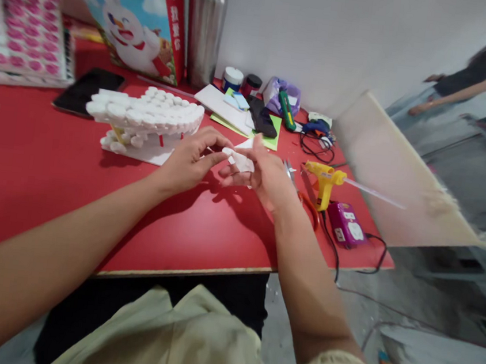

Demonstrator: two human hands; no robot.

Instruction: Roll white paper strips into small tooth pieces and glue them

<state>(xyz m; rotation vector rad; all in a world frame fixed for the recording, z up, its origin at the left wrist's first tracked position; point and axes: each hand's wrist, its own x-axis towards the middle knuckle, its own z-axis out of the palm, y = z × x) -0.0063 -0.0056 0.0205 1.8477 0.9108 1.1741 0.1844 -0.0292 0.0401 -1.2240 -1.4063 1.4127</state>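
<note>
Over the red table, my left hand (193, 162) pinches one end of a small white piece of paper (241, 161) between thumb and fingers. My right hand (267, 176) holds the same piece from the other side, its fingers partly curled beneath it and its thumb raised. How the paper is folded is hard to make out. Left of my hands stands a white model (146, 113) built of rounded white pieces, with small red posts under its upper layer and a white base board. Scissors with orange handles (309, 211) lie partly hidden by my right wrist.
A yellow glue gun (325, 182) and a purple power socket box (347, 225) with cables sit at right. Behind are a green cutter (286, 110), paper sheets (224, 109), jars (232, 79), a steel flask (205, 33) and a phone (90, 90). A person (475, 79) stands beyond a board (399, 181).
</note>
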